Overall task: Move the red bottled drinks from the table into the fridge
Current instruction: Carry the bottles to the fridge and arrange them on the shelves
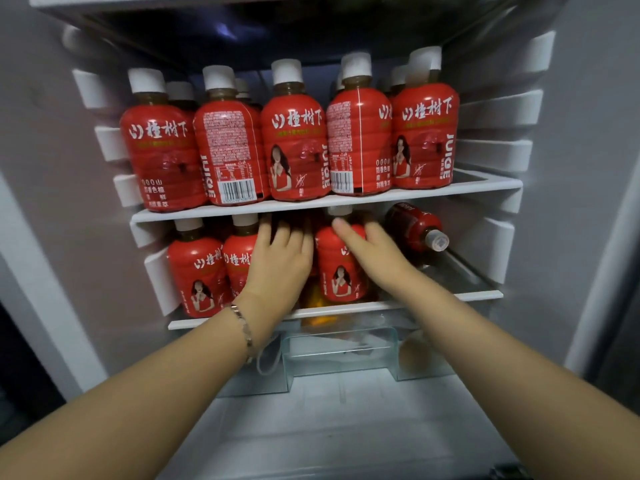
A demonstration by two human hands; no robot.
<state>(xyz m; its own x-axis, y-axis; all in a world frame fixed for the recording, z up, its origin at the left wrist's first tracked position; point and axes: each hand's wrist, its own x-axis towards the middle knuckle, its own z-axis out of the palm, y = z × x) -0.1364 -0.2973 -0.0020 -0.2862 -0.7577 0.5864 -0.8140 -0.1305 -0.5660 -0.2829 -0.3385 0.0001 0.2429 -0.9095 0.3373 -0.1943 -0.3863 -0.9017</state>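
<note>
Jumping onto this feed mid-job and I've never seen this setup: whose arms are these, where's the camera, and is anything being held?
No machine here: a person works bare-handed. The one picture comes from a camera on their head, looking down into an open fridge. Its upper shelf carries rows of upright red bottles. On the lower shelf more stand, and a lying bottle is at the right. The left hand reaches among them; what its fingers touch is hidden. The right hand lays its fingers on an upright bottle. A clear drawer sits below.
</note>
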